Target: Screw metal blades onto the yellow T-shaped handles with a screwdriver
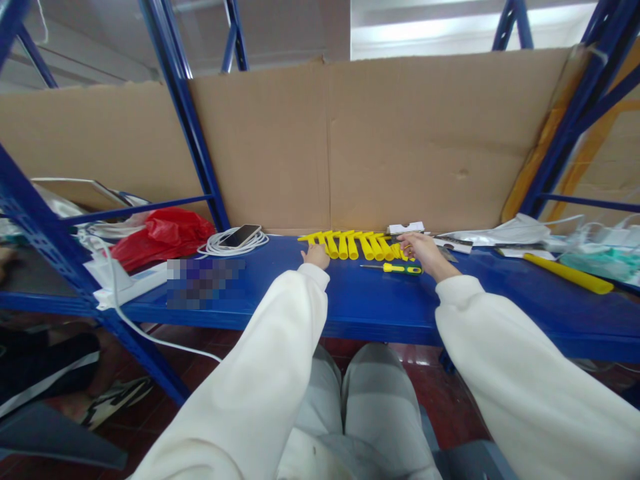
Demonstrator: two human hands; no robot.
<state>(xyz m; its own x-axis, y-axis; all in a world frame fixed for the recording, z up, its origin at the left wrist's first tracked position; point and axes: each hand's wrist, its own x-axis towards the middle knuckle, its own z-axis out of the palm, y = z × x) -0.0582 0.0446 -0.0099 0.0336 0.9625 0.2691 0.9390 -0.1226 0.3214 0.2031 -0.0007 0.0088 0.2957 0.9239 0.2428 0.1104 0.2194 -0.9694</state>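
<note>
Yellow pieces (pixel 353 248) lie side by side in a row near the back edge of the desk (pixel 370 300), their thick round ends turned toward the near edge. Judging by how evenly most of them sit, the laying-out of this row seems largely done. Its right end looks less settled: there the parts show smaller and closer together, partly behind the fingers, so whatever is left is probably at that end. Whether any single piece is finished is too small to tell. The screwdriver (pixel 400 269), with its yellow and green handle, lies loose in front of the row's right half, its shaft pointing left, in neither hand's grip.

The left hand (pixel 316 256) is at the row's left end, its fingers right against or just in front of the leftmost pieces; I cannot tell whether they pinch one or only rest there. The right hand (pixel 419 247) comes in from the right, fingers bent over the row's right end and just beyond the screwdriver's handle; whether they hold anything is unclear too. Toward the desk's back left, a phone (pixel 241 235) lies on a coiled white cable (pixel 213 247), well apart from both hands.
</note>
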